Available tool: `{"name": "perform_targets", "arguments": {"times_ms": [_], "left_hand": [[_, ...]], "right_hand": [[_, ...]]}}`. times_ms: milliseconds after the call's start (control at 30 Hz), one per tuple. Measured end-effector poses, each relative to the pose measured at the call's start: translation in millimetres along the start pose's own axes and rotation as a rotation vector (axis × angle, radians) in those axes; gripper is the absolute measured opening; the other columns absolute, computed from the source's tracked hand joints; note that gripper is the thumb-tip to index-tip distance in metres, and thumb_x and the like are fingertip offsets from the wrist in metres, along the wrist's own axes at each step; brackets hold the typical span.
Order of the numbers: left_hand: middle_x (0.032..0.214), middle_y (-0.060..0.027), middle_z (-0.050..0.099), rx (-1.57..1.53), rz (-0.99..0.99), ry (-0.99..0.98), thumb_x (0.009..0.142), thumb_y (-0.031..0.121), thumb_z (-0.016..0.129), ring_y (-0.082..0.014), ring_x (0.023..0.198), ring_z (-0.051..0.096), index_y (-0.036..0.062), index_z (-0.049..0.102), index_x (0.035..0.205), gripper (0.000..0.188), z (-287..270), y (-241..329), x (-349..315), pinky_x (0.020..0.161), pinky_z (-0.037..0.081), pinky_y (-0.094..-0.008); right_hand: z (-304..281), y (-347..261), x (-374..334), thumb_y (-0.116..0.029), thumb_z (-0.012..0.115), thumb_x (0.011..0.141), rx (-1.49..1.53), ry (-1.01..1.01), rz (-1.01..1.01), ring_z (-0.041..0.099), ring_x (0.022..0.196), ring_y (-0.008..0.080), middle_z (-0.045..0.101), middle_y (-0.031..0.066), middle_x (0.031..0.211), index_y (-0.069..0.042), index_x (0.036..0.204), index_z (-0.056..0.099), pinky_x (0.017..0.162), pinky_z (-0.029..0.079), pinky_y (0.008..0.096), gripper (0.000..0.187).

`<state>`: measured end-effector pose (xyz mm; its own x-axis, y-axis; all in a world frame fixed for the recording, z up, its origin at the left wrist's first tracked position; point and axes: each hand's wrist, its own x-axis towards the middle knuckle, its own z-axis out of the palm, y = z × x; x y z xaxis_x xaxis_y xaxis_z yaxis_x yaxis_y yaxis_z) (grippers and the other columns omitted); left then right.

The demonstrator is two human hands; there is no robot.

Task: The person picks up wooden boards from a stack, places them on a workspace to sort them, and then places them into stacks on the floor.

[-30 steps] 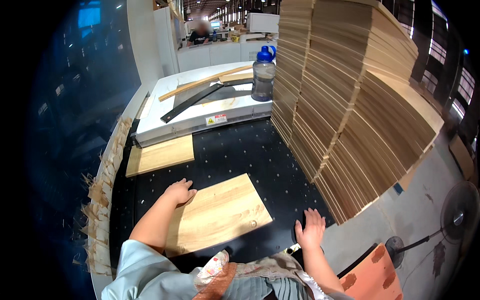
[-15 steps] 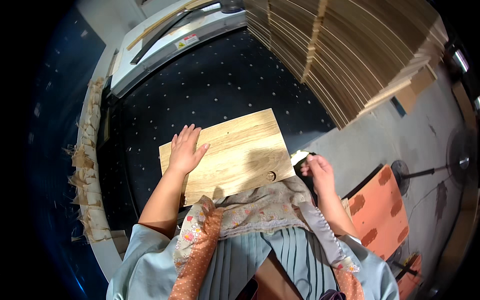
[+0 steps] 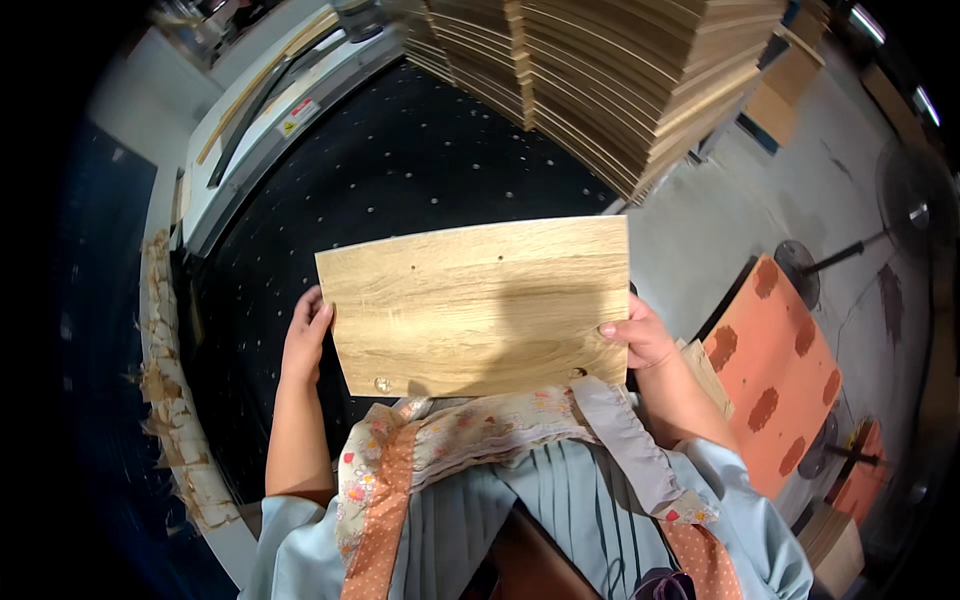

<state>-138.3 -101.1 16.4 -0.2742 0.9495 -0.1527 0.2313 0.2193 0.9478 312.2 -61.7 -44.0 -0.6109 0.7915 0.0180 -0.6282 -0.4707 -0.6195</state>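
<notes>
I see the wood-grain panel [image 3: 465, 310] mid-frame, near the black table [image 3: 400, 150] at upper left. My right hand [image 3: 645, 335] pinches its right edge, thumb on top; my left hand [image 3: 304, 335] meets the left edge, closure unclear. I'd expect it stiff, fairly heavy, slightly slick; opposite short edges suit holding.

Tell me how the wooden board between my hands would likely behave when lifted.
Probably stiff: the wooden board shows no clear sag between your left hand and right hand at its ends. It's unlikely to roll, being flat and straight-sided. It may be a little slippery, as its face looks smooth.
</notes>
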Motion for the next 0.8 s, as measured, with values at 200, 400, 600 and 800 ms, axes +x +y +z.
{"name": "perform_targets", "arguments": {"times_ms": [200,400,600,800], "left_hand": [[0.114,-0.0115,0.060,-0.467,0.177,-0.254,0.084,0.014,0.066,-0.0193,0.105,0.058,-0.0017,0.048,0.119,0.042,83,46,-12,0.093,0.043,-0.0320],[0.104,-0.0083,0.062,-0.304,0.496,-0.563,0.081,0.017,0.071,-0.0143,0.096,0.058,0.0010,0.053,0.108,0.036,194,126,5,0.089,0.042,-0.0292],[0.117,-0.0107,0.058,-0.270,0.511,-0.909,0.080,0.020,0.070,-0.0200,0.109,0.054,-0.0015,0.048,0.123,0.053,316,165,24,0.096,0.038,-0.0333],[0.109,-0.0093,0.062,-0.239,0.522,-1.205,0.080,0.011,0.069,-0.0168,0.102,0.057,-0.0008,0.054,0.112,0.037,407,178,1,0.092,0.041,-0.0313]], "right_hand": [[-52,-30,-63,-0.001,0.067,0.074,-0.172,0.126,-0.143,0.058,0.107,0.0204,0.062,0.0118,0.114,0.003,0.122,0.052,0.090,0.046,0.0342,0.050],[-59,-127,-187,-0.002,0.077,0.064,-0.532,0.537,-0.274,0.060,0.091,0.0160,0.064,0.0054,0.099,0.000,0.103,0.062,0.083,0.048,0.0306,0.042],[-8,-151,-323,-0.003,0.079,0.060,-0.739,0.859,-0.130,0.060,0.083,0.0135,0.065,0.0036,0.087,0.001,0.093,0.066,0.076,0.049,0.0290,0.036],[4,-134,-388,-0.001,0.075,0.068,-0.945,0.944,0.098,0.058,0.079,0.0105,0.066,0.0029,0.085,0.002,0.096,0.065,0.072,0.048,0.0275,0.030]]}}
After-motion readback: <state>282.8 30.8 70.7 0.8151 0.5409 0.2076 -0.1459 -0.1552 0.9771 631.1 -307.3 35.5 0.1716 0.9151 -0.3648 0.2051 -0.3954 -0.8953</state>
